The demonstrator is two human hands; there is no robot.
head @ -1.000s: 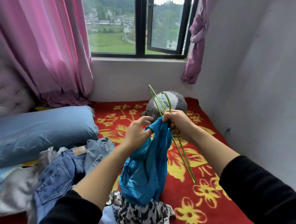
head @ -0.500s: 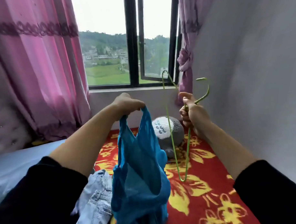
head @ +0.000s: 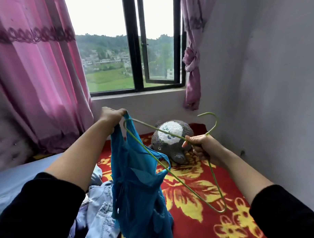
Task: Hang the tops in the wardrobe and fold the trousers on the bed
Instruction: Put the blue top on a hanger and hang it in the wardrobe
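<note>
Over the red flowered blanket [head: 200, 197] the blue top [head: 136, 173] hangs from my left hand [head: 111, 116], which pinches its strap. The tip of the green wire hanger [head: 215, 123] seems to be inside that strap. My right hand [head: 203, 149] grips the hanger near the hook. I should keep the strap taut and feed the other shoulder in slowly.

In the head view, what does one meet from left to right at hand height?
Pink curtain, left hand gripping the blue top, plush toy, right hand holding the green hanger, grey wall.
</note>
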